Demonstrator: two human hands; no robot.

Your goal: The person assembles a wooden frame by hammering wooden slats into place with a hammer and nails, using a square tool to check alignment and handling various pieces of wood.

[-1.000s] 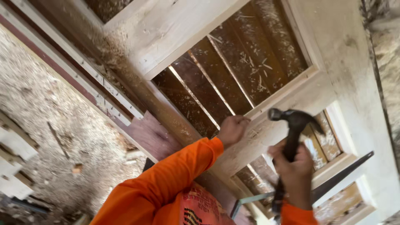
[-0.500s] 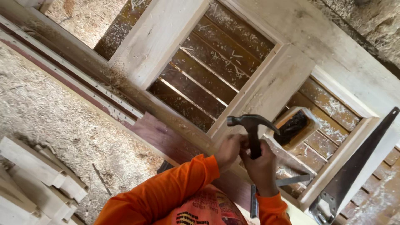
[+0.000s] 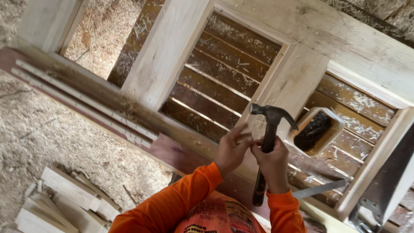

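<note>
My right hand [image 3: 272, 163] grips the dark handle of a claw hammer [image 3: 270, 121], its black head raised above my fingers. My left hand [image 3: 233, 148] sits just left of it with fingers pinched together near the right hand; whether it holds something small I cannot tell. Both hands hover over the pale wooden frame [image 3: 284, 82], at an upright piece between two openings. My sleeves are orange.
A small wooden box with dark contents [image 3: 317, 129] rests on the slats to the right. A flat metal strip [image 3: 321, 188] lies below it. A dark metal blade [image 3: 386, 185] is at the far right. Cut wood blocks [image 3: 64, 203] lie on the sawdust floor at lower left.
The view has shifted, so the frame sits further right. My hands came together, and the hammer moved left toward my left hand.
</note>
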